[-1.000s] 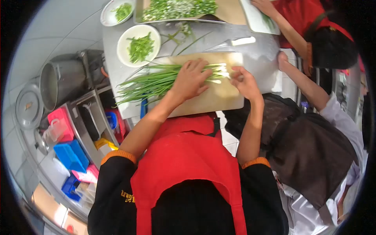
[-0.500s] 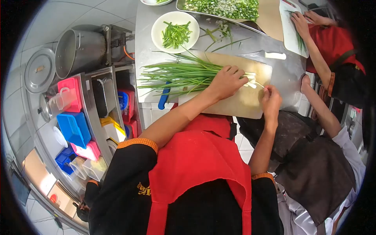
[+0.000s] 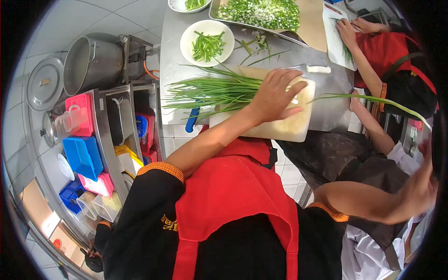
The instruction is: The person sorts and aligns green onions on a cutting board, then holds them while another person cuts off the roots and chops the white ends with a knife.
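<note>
A bunch of long green onions [image 3: 214,91] lies across the cutting board [image 3: 291,128], leafy ends to the left. Over its white ends is my left hand [image 3: 277,95], palm down with fingers spread, hiding most of them. A single long green onion [image 3: 373,98] stretches in the air to the right of the board. Its pale end is just above my right hand [image 3: 417,186], which is far out at the right edge. That hand is smeared by motion, and its grip is unclear. A blue-handled knife [image 3: 192,119] is partly under the leaves.
Beyond the board are a bowl of cut greens [image 3: 207,42], a white-handled knife [image 3: 318,69] and a tray of chopped greens [image 3: 284,34]. A co-worker's hands [image 3: 347,33] are on another board at the upper right. Another person in a dark apron [image 3: 373,177] stands close on the right.
My right hand has swung from the white ends far out to the right, and one long onion is now apart from the bunch. My left hand's fingers have spread.
</note>
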The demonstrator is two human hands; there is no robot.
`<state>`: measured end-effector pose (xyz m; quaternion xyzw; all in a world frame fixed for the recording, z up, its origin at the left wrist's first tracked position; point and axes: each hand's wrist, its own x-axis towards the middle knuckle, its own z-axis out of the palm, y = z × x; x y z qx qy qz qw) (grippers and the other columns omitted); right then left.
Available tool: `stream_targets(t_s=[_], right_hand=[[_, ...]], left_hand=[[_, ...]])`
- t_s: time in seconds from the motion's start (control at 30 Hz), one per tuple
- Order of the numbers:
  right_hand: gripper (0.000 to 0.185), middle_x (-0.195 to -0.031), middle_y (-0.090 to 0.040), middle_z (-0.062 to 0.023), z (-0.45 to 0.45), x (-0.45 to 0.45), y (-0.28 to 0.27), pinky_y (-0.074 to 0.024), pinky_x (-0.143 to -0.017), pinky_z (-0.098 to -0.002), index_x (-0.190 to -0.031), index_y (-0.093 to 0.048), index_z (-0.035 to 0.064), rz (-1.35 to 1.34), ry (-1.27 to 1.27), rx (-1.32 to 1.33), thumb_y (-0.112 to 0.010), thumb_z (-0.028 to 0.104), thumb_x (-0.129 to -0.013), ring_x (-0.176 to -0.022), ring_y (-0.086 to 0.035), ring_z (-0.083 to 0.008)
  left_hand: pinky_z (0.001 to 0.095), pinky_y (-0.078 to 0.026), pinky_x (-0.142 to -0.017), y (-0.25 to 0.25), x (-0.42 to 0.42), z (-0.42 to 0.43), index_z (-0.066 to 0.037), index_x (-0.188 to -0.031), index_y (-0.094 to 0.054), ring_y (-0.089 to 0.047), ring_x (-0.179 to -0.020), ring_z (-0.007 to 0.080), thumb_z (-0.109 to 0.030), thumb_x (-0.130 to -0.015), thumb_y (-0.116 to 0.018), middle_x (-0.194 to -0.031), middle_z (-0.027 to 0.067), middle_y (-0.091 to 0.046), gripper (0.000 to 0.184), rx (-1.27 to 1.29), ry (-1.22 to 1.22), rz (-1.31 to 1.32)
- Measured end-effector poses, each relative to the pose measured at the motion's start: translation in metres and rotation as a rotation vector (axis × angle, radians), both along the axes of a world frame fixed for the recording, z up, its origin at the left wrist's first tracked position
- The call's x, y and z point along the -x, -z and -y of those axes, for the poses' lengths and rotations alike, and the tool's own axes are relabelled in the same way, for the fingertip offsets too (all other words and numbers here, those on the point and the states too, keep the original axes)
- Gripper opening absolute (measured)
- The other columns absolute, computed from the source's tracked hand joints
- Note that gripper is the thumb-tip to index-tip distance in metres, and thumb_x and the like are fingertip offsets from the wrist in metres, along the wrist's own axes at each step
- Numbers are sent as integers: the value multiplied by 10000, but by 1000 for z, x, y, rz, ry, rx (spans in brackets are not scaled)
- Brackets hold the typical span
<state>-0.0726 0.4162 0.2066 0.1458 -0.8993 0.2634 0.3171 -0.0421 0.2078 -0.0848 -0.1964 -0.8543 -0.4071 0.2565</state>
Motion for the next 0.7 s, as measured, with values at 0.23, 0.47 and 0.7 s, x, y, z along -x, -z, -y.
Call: stream_targets(t_s=[0.23,0.47,0.7], right_hand=[[280,-782,-613,-136,75,-31,-15,-484,-456,-195,-1010,-648,-129,-251,38,627,-584,135,-941,-546,-582,-123],[212,-898,-689,-84,25,-6,61,-516,-670,-249,-1081,-687,-23,606,-149,525,-653,111,-920,-721,-633,-117],[206,-767,-664,-64,27,9,270,-486,-618,-272,-1025,-688,-40,1209,-278,482,-689,99,-873,-661,-589,-114]], left_hand=[[521,-362,-963,-141,20,14,-127,-1143,-554,-447,-1185,389,-395,-721,-761,-1280,171,-493,541,-544,-235,-446],[229,-505,-688,-163,-18,115,-3,-1010,-634,-615,-717,75,80,-798,-578,-814,61,-676,234,-146,-78,208],[418,-478,-785,-84,-66,166,-81,-1148,-603,-615,-926,342,-133,-760,-746,-1002,119,-636,417,653,-119,815]])
